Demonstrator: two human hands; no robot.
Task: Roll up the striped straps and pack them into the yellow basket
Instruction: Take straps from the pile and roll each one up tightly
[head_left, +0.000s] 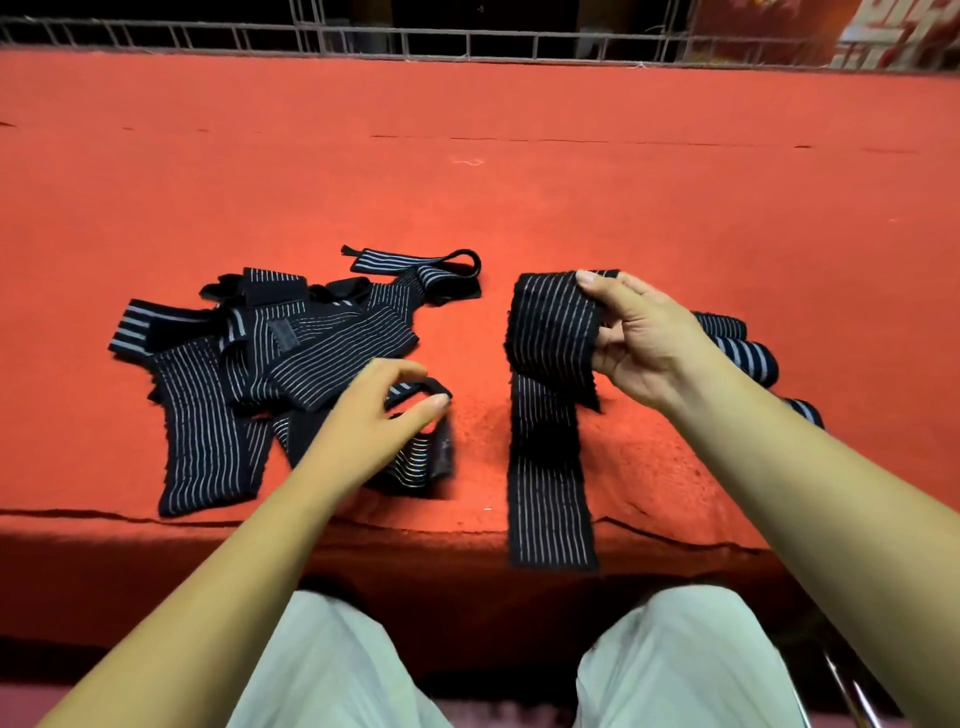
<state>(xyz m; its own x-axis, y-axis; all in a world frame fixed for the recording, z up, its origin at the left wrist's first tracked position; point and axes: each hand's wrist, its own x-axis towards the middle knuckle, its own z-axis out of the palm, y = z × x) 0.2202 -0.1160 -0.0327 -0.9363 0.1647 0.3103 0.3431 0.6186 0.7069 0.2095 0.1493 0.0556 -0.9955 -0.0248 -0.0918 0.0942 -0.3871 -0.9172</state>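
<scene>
A heap of black straps with thin white stripes (291, 358) lies on the red table, left of centre. My right hand (644, 343) grips a partly rolled striped strap (553, 332); its loose tail runs toward me and hangs over the table's front edge. My left hand (379, 415) rests over the near right side of the heap, thumb and fingers pinching a small folded strap (421, 457). Behind my right wrist lie rolled-up straps (743, 353). No yellow basket is in view.
The red cloth-covered table (467, 182) stretches far back to a metal railing (467, 41). Its front edge runs just above my knees in pale trousers (685, 665).
</scene>
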